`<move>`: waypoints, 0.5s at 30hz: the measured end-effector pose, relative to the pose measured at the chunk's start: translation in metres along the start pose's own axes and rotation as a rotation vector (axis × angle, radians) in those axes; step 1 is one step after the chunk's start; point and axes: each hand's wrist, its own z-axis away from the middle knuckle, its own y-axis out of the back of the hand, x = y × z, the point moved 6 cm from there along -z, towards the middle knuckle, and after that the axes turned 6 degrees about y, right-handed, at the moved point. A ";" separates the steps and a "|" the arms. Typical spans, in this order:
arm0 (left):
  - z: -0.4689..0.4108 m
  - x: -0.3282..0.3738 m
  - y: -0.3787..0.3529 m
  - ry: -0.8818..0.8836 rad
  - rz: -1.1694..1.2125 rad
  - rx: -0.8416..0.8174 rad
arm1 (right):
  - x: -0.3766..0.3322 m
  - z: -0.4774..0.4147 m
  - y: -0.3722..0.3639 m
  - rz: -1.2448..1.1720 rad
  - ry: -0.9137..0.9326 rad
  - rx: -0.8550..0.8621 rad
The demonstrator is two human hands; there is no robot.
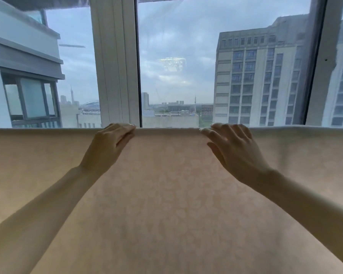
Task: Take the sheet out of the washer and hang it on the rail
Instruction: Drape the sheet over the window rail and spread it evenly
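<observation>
Sheet [166, 194] draped across full frame width before window [176, 56]; top fold straight, level; rail beneath hidden. Left hand [109, 147] flat, fingers straight along fold. Right hand [234, 147] spread, relaxed, fingertips resting on fold. Neither grasps cloth.

Two bare forearms [38, 210] reached up and forward from the lower corners, angled slightly toward each other. The left grip [111, 143] lay palm down, fingers straight and pressed together, thumb alongside. The right grip [234, 149] was level with it, palm down, fingers spread and relaxed.
</observation>
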 end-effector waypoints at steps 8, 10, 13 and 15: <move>-0.002 -0.013 0.010 -0.011 0.216 0.077 | -0.051 -0.058 -0.012 -0.097 -0.097 -0.062; -0.004 -0.014 0.008 0.007 0.193 0.094 | -0.050 -0.059 -0.010 -0.099 -0.097 -0.054; -0.009 -0.014 0.007 0.108 0.294 0.112 | -0.047 -0.058 -0.008 -0.106 -0.112 -0.039; -0.012 -0.011 0.007 0.148 0.354 0.097 | -0.045 -0.059 -0.009 -0.141 -0.157 -0.026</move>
